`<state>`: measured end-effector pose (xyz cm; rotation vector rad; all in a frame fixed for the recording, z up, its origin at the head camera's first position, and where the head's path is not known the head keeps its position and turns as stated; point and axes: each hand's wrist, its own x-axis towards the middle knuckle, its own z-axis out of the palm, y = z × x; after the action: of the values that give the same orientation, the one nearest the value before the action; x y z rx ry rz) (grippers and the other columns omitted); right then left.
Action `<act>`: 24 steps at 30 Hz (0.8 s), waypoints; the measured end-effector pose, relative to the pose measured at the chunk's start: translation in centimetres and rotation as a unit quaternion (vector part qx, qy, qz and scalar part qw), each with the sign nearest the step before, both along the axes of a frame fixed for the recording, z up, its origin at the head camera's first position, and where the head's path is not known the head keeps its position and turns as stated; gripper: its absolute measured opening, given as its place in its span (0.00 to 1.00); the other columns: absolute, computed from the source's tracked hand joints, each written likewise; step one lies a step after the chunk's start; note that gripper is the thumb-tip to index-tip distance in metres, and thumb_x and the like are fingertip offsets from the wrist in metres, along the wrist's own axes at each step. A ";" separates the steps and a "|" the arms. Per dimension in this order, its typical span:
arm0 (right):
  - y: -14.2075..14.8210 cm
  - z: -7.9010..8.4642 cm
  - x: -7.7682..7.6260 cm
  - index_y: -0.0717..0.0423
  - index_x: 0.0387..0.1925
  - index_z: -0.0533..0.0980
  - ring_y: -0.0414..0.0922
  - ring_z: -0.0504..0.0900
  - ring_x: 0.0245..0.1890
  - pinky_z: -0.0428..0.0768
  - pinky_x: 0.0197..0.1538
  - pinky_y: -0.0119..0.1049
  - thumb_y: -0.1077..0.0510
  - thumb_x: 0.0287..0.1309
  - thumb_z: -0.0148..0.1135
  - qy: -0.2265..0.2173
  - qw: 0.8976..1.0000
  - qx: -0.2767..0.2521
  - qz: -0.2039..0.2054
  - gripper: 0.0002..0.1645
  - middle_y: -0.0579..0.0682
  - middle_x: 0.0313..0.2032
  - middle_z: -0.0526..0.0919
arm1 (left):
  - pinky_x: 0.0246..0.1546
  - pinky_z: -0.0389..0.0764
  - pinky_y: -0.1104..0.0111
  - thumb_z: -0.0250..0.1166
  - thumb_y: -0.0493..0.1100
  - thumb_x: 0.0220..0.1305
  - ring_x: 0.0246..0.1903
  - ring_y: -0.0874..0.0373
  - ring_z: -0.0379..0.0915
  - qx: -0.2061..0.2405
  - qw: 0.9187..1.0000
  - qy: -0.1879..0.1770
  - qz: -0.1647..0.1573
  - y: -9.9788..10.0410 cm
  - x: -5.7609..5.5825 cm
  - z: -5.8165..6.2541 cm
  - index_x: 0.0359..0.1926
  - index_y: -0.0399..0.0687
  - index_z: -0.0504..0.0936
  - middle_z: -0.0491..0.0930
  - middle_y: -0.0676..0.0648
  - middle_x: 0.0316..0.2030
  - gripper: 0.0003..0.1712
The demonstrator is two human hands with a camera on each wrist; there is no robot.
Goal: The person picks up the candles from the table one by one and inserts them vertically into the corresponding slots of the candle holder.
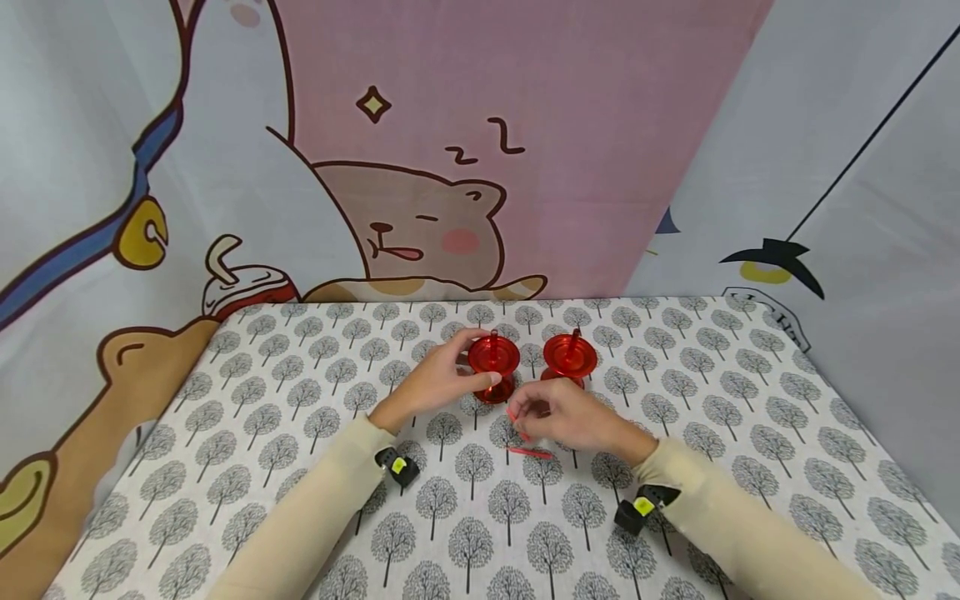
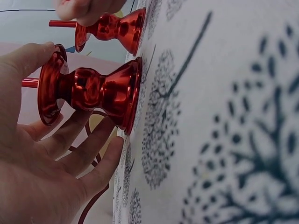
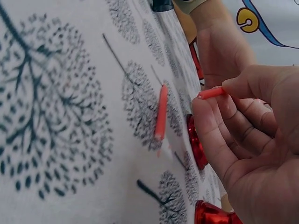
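Two shiny red candle holders stand side by side on the cloth, each with a wide dish and a thin red stick rising from its middle. My left hand (image 1: 438, 375) holds the left candle holder (image 1: 493, 356), thumb at the dish rim and fingers around its far side. In the left wrist view this holder (image 2: 88, 88) shows its waisted stem and flared foot. My right hand (image 1: 566, 412), just in front of the right candle holder (image 1: 572, 358), pinches a thin red candle (image 3: 213, 93) between thumb and forefinger. A second red candle (image 1: 529, 453) lies on the cloth below that hand.
A white cloth (image 1: 472, 500) printed with grey trees covers the table. Behind it hangs a cartoon curtain (image 1: 585, 150) with a sleeping bear. A black strap device (image 1: 637, 510) sits on the right wrist, and another (image 1: 397, 467) on the left.
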<state>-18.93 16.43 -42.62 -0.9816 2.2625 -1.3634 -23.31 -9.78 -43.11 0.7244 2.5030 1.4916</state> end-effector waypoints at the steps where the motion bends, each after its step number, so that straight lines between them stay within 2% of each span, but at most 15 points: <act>1: -0.1 0.1 0.0 0.65 0.44 0.84 0.45 0.86 0.35 0.87 0.44 0.34 0.73 0.68 0.64 0.003 1.000 -0.003 0.001 0.07 0.48 0.35 0.86 | 0.56 0.89 0.60 0.76 0.47 0.72 0.58 0.45 0.85 -0.001 1.000 0.001 0.000 0.0 0.0 0.0 0.81 0.46 0.69 0.85 0.38 0.62 0.42; 9: -0.4 1.3 0.1 0.64 0.43 0.84 0.46 0.87 0.35 0.88 0.45 0.35 0.70 0.70 0.67 0.041 0.999 -0.026 -0.009 0.03 0.51 0.35 0.88 | 0.57 0.88 0.61 0.76 0.45 0.71 0.60 0.43 0.84 -0.003 1.000 0.007 -0.006 0.0 0.1 0.0 0.80 0.45 0.69 0.85 0.38 0.62 0.42; 16: -0.6 2.6 0.0 0.62 0.43 0.84 0.47 0.88 0.37 0.89 0.44 0.36 0.72 0.69 0.65 0.032 0.998 -0.038 -0.040 0.07 0.51 0.36 0.88 | 0.56 0.88 0.63 0.76 0.44 0.71 0.60 0.44 0.83 -0.001 1.000 0.008 -0.013 0.0 0.1 0.1 0.79 0.44 0.69 0.85 0.38 0.61 0.42; 20: -0.8 3.1 -0.2 0.64 0.44 0.84 0.49 0.88 0.36 0.89 0.42 0.36 0.71 0.70 0.67 0.031 0.997 -0.049 -0.056 0.04 0.52 0.36 0.88 | 0.55 0.88 0.64 0.77 0.44 0.71 0.59 0.45 0.84 0.002 1.000 0.005 -0.013 0.0 0.1 0.1 0.80 0.44 0.69 0.86 0.38 0.59 0.42; 24: -1.0 3.6 -0.5 0.63 0.44 0.84 0.56 0.88 0.36 0.88 0.40 0.38 0.70 0.69 0.68 0.035 0.995 -0.056 -0.075 0.04 0.57 0.37 0.89 | 0.56 0.88 0.63 0.77 0.45 0.70 0.58 0.46 0.84 0.001 1.000 0.002 -0.013 -0.1 0.1 0.1 0.80 0.45 0.69 0.86 0.40 0.58 0.43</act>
<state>-19.47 15.42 -38.97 -0.9224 2.3760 -1.5570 -23.17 -9.83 -42.96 0.7578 2.4869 1.4865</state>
